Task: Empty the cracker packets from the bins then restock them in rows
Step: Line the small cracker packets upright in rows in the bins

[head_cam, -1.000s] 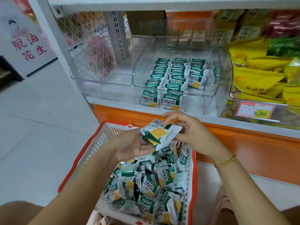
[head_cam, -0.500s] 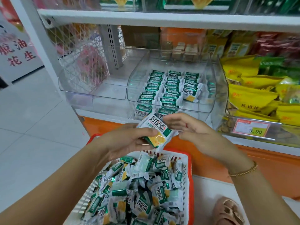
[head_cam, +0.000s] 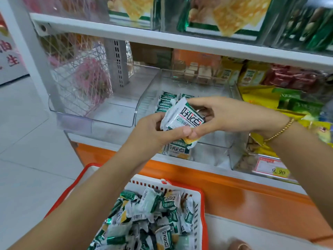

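Two hands are sharing one load as I am watching through the head camera: the left hand (head_cam: 158,130) is curling round the near end of a small white-and-green foil cracker packet (head_cam: 183,116), thumb pressing on its lower edge, while the right hand (head_cam: 225,114) is gripping the far end, fingers over the top and thumb beneath. White crimped edges are showing behind it, so I am judging that a few packets are being squared into a stack, though I cannot count them. The printed face is turning towards me, probably so it will match the faces lined up in the bin. The packet is hovering just above the front of the clear plastic middle bin (head_cam: 219,141), touching nothing but the hands. Rows of matching green-topped packets (head_cam: 166,102) are lying directly behind it, and a front packet (head_cam: 177,150) is standing just below the thumbs. The clear plastic bin on the left (head_cam: 100,121) is holding no packets that I can see. Low in the view, the red-rimmed white plastic basket (head_cam: 201,193) is carrying a loose heap of packets (head_cam: 155,219), well apart from the hands yet close enough, I am guessing, for short reaches. Restocking is looking partly done, with much of the heap waiting.
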A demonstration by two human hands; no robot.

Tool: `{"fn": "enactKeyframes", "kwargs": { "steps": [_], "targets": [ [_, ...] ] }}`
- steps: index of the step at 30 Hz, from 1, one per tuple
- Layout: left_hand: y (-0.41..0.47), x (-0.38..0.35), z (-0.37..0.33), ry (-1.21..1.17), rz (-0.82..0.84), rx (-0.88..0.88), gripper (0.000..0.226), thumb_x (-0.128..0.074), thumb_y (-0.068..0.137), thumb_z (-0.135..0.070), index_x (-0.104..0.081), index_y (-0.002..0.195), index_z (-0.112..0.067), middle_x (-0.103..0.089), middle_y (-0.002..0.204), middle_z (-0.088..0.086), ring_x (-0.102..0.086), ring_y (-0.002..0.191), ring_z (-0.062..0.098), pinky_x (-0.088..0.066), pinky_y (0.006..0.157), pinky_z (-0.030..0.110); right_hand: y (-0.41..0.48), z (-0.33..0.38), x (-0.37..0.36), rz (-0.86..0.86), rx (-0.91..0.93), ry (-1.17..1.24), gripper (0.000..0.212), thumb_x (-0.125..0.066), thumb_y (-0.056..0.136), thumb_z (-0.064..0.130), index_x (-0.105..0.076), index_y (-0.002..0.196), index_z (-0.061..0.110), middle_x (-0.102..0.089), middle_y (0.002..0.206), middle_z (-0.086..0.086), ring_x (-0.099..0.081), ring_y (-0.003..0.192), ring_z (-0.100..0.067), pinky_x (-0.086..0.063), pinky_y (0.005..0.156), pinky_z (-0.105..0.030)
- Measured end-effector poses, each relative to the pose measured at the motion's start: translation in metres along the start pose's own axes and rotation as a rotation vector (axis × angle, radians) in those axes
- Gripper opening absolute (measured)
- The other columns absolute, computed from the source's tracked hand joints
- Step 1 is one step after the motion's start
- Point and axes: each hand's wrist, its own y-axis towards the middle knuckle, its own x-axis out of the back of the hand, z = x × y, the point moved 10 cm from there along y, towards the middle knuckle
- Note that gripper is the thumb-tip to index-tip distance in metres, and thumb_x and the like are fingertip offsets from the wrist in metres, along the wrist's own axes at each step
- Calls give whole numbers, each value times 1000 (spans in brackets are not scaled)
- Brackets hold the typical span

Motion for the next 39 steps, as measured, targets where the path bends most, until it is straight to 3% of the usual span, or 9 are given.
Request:
{"fn": "enactKeyframes", "kwargs": {
  "steps": [2,6,12,16,22,26,30,35,39],
  "targets": [
    [4,3,-5,66,-32,-50,47,-79,67,-28,-64,112,-20,-74,95,-7,-69,86,4,-53,69,14,5,0,5,-3,6,-8,70,-82,66,40,-54,128,25,-65,113,12,-61,102,-5,-49,93,-34],
    [18,18,12,141,-131,4,77,-84,64,-35,-50,132,-19,-62,121,-6,-61,109,10,-50,89,26,17,-15,22,-59,-88,-70,57,-81,69,38,-55,118,25,-64,104,11,-61,90,-7,-47,77,-25],
    [15,12,13,1067,-139,-196,29,-57,92,-25,-60,121,-24,-57,124,-4,-52,112,11,-39,86,18,43,-68,55,-87,-467,-602,53,-81,71,32,-59,111,7,-63,113,-7,-58,89,-24,-47,67,-27],
    [16,6,14,1119,-81,-234,30,-53,94,-25,-57,124,-27,-58,123,-8,-50,113,8,-39,85,18,55,-81,40,174,-604,-899,33,-78,76,29,-62,97,9,-58,85,-2,-55,78,-22,-45,54,-27],
    [16,5,15,1115,-49,-263,33,-52,95,-25,-55,127,-27,-56,126,-9,-48,116,8,-37,89,16,66,-110,23,324,-680,-940,63,-73,82,36,-52,134,7,-50,140,-6,-54,118,-24,-44,75,-28],
    [16,6,14,1122,-44,-278,33,-52,94,-23,-55,127,-27,-56,126,-9,-49,115,8,-36,88,16,68,-131,18,296,-709,-765,67,-77,79,33,-51,132,2,-48,141,-10,-55,102,-29,-48,59,-27],
    [16,5,15,1117,-36,-279,34,-53,93,-22,-56,127,-27,-57,124,-9,-50,113,7,-37,87,14,70,-141,12,220,-637,-803,79,-83,70,38,-51,133,4,-55,131,-9,-57,111,-26,-52,87,-32],
    [15,3,16,1118,-34,-277,36,-53,93,-21,-54,129,-27,-56,127,-9,-50,114,7,-39,89,17,67,-135,18,105,-582,-830,84,-84,64,48,-47,131,12,-51,131,-11,-46,122,-30,-42,91,-33],
    [14,2,17,1118,-34,-282,37,-54,93,-19,-53,129,-27,-56,127,-8,-50,114,8,-40,90,18,66,-126,20,-3,-570,-692,60,-82,72,35,-55,116,4,-64,108,-9,-61,97,-24,-45,67,-27]
  ]
}}
